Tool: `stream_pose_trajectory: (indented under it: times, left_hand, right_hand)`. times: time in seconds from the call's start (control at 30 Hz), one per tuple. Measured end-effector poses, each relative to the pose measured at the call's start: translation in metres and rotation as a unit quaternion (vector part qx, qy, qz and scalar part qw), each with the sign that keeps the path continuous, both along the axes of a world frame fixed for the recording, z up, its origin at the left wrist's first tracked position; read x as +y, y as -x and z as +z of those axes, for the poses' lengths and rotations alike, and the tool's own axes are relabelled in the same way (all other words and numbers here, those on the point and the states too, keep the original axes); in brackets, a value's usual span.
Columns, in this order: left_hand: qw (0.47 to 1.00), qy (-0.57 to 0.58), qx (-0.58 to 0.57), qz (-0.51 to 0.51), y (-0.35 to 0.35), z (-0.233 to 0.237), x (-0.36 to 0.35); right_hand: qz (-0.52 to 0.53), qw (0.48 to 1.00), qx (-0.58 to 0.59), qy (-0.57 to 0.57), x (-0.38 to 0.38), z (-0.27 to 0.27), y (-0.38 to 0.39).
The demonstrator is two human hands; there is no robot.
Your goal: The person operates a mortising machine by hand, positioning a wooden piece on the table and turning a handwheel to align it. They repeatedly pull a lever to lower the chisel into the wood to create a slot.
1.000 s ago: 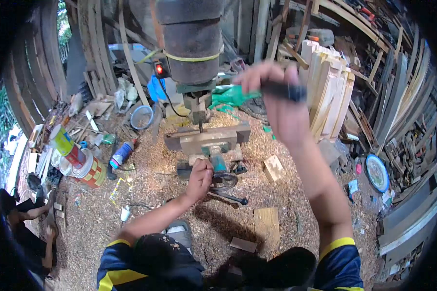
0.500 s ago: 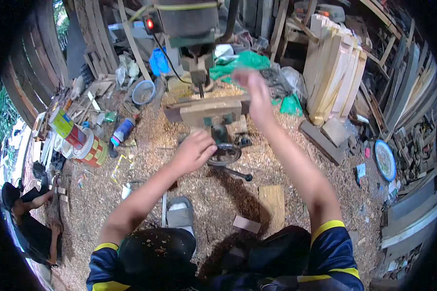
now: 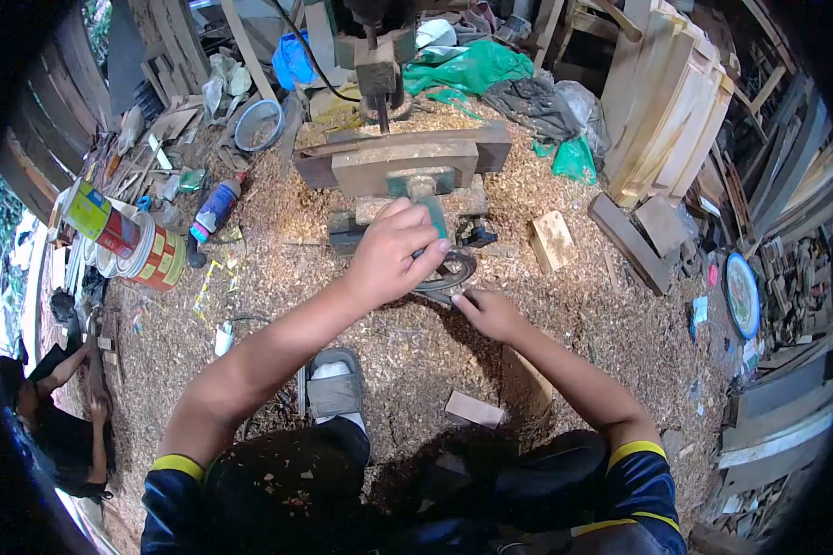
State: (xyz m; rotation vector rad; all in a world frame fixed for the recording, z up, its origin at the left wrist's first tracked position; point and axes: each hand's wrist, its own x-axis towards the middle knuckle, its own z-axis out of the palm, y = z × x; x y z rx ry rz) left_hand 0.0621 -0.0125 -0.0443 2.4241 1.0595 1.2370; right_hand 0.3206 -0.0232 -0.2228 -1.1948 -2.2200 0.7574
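Note:
In front of me is a drilling machine, its bit (image 3: 382,113) pointing down just behind a wooden workpiece (image 3: 405,166) clamped across the machine. Below the workpiece sits a round metal handwheel (image 3: 455,269). My left hand (image 3: 400,252) is closed over the wheel's upper left side, fingers curled; what lies inside them is hidden. My right hand (image 3: 492,314) is closed at the lower right of the wheel, around its crank handle, which the fingers mostly cover.
Wood shavings cover the ground. A wooden block (image 3: 551,241) lies to the right. Paint buckets (image 3: 153,254) and a spray can (image 3: 218,208) stand left. Stacked boards (image 3: 671,102) lean at the back right. Another person (image 3: 61,416) works at the far left.
My right hand has come down from beside the workpiece to the crank handle. My left hand has moved slightly up and right. A wooden block now shows at right; the view has tilted down.

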Motion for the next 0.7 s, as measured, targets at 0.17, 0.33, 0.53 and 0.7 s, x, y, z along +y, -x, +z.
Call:
stream_pose_trajectory:
  times: [0.17, 0.33, 0.53, 0.7]
  left_hand:
    - [1.0, -0.002, -0.001, -0.009, 0.001, 0.0, 0.001]
    - [1.0, -0.006, -0.005, -0.01, 0.004, -0.001, 0.002]
    - [1.0, -0.007, -0.007, -0.01, 0.004, 0.0, 0.0]
    - [1.0, -0.003, 0.013, -0.003, 0.006, 0.002, -0.001]
  right_hand:
    - [0.03, 0.967, -0.055, 0.246, 0.01, 0.011, 0.001]
    - [0.004, 0.972, -0.068, 0.226, 0.002, 0.042, 0.007]
    - [-0.023, 0.975, -0.098, 0.201, 0.0, 0.056, 0.011]
    - [-0.036, 0.968, -0.1, 0.225, -0.001, 0.063, 0.012]
